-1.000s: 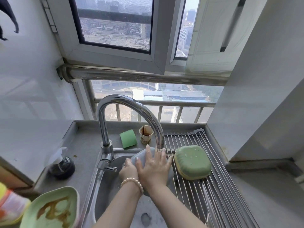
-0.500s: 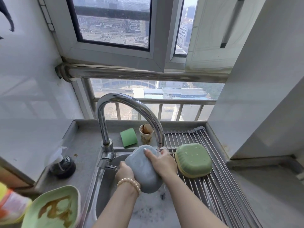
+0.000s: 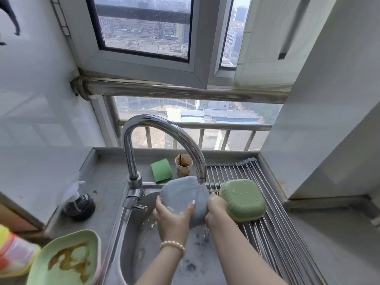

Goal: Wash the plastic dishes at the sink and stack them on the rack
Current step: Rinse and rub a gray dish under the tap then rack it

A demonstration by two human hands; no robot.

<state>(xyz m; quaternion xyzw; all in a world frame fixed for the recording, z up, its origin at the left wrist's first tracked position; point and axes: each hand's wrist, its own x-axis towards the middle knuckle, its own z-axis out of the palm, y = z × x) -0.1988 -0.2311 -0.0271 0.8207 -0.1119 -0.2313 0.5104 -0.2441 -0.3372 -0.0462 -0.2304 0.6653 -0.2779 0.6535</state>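
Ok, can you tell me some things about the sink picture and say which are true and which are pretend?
1. Both hands hold the grey-blue dish under the faucet. True: the left hand and the right hand grip its two sides.
2. The green dish on the drying rack sits right way up. False: it lies upside down.
3. The light green plate at the lower left is clean. False: it has brown smears.
4. A paper cup stands behind the faucet, beside a green sponge. True.
5. The bracelet is on the right wrist. False: the pearl bracelet is on the left wrist.
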